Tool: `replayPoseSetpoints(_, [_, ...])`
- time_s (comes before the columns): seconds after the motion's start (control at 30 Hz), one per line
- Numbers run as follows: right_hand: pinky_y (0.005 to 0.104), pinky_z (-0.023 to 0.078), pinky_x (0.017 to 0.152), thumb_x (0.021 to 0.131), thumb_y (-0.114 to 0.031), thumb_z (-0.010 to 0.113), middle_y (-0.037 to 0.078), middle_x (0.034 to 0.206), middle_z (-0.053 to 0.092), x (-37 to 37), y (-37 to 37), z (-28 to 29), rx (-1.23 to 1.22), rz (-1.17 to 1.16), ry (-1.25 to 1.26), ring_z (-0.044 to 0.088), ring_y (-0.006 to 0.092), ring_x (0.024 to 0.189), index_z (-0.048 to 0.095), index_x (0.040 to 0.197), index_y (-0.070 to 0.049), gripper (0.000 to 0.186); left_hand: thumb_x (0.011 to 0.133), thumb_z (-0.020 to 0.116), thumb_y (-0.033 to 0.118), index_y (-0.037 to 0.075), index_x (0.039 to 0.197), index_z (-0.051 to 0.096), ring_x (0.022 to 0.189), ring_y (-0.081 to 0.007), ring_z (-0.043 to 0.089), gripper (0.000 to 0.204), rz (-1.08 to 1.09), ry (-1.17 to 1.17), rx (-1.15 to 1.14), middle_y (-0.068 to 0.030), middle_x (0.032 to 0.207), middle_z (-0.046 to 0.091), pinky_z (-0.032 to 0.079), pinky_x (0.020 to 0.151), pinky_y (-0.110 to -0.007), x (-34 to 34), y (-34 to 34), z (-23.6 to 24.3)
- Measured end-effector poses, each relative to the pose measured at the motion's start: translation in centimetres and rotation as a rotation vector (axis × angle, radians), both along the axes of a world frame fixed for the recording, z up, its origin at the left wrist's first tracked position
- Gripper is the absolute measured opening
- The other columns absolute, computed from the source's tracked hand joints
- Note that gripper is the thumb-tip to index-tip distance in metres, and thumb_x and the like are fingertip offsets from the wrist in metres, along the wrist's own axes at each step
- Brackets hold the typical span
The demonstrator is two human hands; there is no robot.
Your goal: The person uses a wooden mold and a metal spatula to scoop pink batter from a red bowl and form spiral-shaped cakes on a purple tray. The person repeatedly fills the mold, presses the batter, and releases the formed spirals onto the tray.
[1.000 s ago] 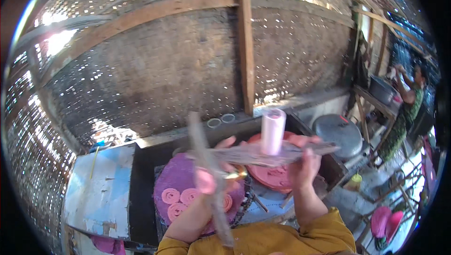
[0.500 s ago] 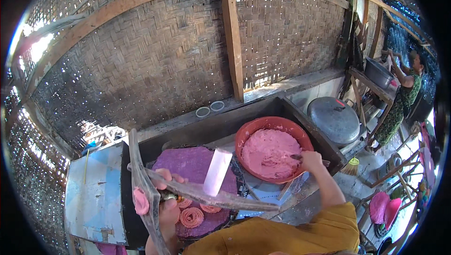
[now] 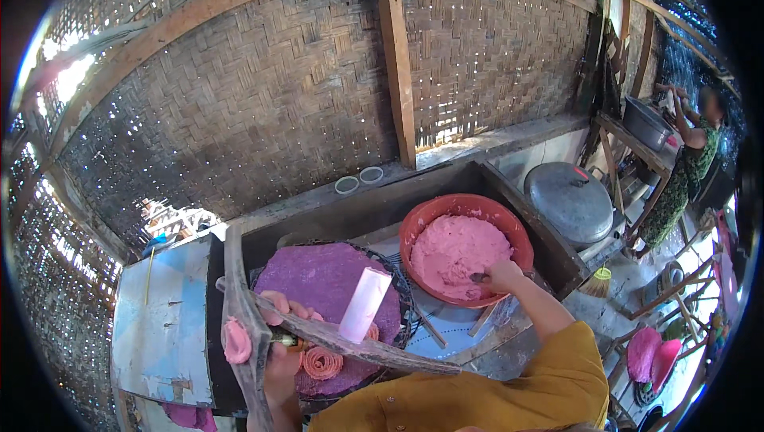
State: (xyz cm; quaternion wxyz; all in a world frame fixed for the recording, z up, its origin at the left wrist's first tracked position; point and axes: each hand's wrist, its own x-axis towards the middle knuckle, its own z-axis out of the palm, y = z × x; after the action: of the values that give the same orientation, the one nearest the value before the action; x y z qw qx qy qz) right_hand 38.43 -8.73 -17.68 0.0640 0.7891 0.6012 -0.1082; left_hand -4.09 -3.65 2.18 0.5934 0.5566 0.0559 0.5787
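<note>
My right hand (image 3: pixel 505 278) is closed round a dark-ended scooping tool (image 3: pixel 479 278), whose tip sits in a mound of pink dough (image 3: pixel 458 251). The dough fills a red basin (image 3: pixel 521 233). At lower left, my left hand (image 3: pixel 280 368) curls its fingers round a weathered wooden press frame (image 3: pixel 253 328) with a long arm. A pale cylinder (image 3: pixel 364 305) stands at a tilt against that arm. A lump of pink dough (image 3: pixel 237 342) clings to the frame. Beneath, pink dough coils (image 3: pixel 322 363) lie on a round purple mat (image 3: pixel 298 273); the frame partly hides them.
A dark wooden trough (image 3: pixel 358 213) surrounds the basin and mat. Two small rings (image 3: pixel 346 185) lie on the ledge behind. A lidded metal pot (image 3: pixel 569 201) stands to the right, near a small broom (image 3: pixel 597 282). At far right another person (image 3: pixel 688 169) works over a pot.
My right hand and its tool have shifted slightly left and down in the basin. The press arm and pale cylinder sit a little lower, and more of the mat shows.
</note>
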Motion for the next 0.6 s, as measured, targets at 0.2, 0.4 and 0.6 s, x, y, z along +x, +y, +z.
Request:
replayPoseSetpoints(0.2, [0.04,0.047,0.068,0.077,-0.038,0.055,0.013,0.081,0.063,2.7,-3.0,5.3,-0.062,0.099,0.211,0.061,0.0271,0.077,0.066,0.093,-0.009,0.035,0.074,0.069,0.023,0.002,0.095,0.05,0.082,-0.0191,0.057,0.036,0.151,0.185,0.106,-0.0066,0.086,0.048,0.052,0.063,-0.03,1.6,0.2,0.4])
replayPoseSetpoints(0.4, [0.0243,0.039,0.051,0.081,-0.036,0.059,0.001,0.067,0.056,2.2,-5.0,17.4,0.007,0.039,0.775,0.049,0.0081,0.059,0.064,0.101,-0.006,0.036,0.077,0.059,0.024,-0.003,0.095,0.05,0.079,-0.0165,0.056,0.034,-0.592,0.022,-0.343,-0.0097,0.087,0.055,0.048,0.066,-0.029,6.7,3.6,-5.4])
replayPoseSetpoints(0.6, [0.0224,0.032,0.047,0.088,-0.034,0.051,-0.003,0.062,0.046,0.2,-6.2,24.2,-0.099,0.331,1.238,0.041,0.006,0.054,0.058,0.078,-0.004,0.032,0.059,0.08,0.021,0.005,0.112,0.049,0.091,-0.0153,0.058,0.064,-0.183,0.684,0.179,-0.0061,0.1,0.059,0.046,0.082,-0.03,12.0,2.2,-4.8])
